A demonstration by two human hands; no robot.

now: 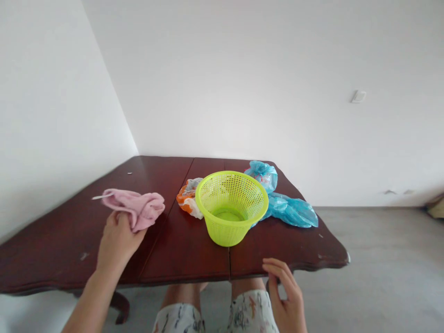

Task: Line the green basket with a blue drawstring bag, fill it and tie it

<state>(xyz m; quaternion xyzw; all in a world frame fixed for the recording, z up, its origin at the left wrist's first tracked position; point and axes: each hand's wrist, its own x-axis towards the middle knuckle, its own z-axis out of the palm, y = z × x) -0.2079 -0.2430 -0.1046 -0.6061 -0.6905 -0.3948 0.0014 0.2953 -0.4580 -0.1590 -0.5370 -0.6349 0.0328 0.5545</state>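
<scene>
My left hand [121, 238] is closed around a bunched pink cloth [138, 208] above the left part of the table. A white strip, like a tag or cord, sticks out from the cloth's left end; I cannot tell what kind of cloth item it is. My right hand [286, 296] is at the table's front edge, fingers loosely bent and apart, holding nothing. Between my hands stands a lime-green plastic basket [227, 231], upright, with perforated walls and nothing visible inside.
Behind the basket's left side lies a crumpled orange and white plastic bag [189, 199]. Blue plastic bags [293, 210] lie behind and to its right. The dark red wooden table [194, 259] has a wavy edge and meets white walls. My knees are under its front edge.
</scene>
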